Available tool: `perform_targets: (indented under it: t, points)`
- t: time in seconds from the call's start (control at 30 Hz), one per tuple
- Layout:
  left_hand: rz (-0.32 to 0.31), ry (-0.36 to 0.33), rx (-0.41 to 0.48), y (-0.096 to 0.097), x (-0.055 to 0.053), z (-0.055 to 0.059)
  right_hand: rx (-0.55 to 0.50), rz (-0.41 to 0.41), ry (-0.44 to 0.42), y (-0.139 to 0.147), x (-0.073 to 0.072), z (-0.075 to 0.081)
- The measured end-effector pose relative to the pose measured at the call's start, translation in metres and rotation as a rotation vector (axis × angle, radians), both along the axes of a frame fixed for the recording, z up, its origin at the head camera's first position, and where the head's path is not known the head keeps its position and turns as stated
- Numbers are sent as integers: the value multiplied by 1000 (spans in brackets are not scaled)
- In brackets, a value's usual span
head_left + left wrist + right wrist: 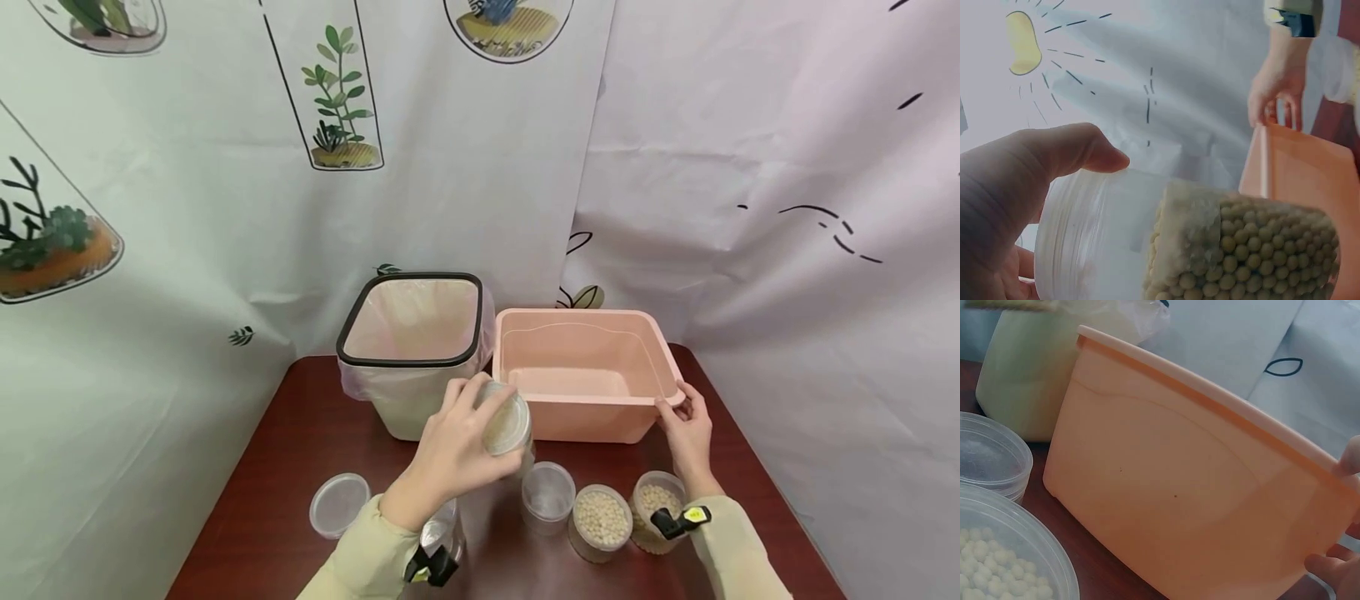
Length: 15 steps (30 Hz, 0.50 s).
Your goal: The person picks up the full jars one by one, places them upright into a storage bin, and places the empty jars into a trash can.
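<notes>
My left hand [455, 450] grips a clear lidded jar [508, 425] by its upper part, in the air in front of the bin and the basin. In the left wrist view the jar [1247, 250] lies on its side across the picture, with small round beige balls filling the end away from my thumb. My right hand [688, 429] holds the front right corner of a pink plastic basin [577, 423], its thumb at the rim. The right wrist view shows this basin [1179, 475] close up, fingers against its side.
A bin [411, 363] with a black rim and a plastic liner stands left of the basin. Along the front are a clear container [548, 500], two jars of pale balls [600, 521], a jar [444, 533] partly under my left wrist, and a clear lid [340, 506].
</notes>
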State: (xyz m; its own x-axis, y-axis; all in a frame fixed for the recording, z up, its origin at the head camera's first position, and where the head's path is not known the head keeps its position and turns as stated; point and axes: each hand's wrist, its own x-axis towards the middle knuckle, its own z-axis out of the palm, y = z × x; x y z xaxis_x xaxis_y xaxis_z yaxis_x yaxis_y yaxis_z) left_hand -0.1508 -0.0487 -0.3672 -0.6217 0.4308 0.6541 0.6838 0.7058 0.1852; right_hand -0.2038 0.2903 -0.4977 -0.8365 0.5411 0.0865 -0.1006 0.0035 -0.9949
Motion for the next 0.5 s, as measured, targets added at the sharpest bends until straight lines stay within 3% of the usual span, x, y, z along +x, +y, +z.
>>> perform_targets:
  t: [0.5]
  points:
    - [-25,-34,10,17,-31,25,45,-10,14,3,0,-3]
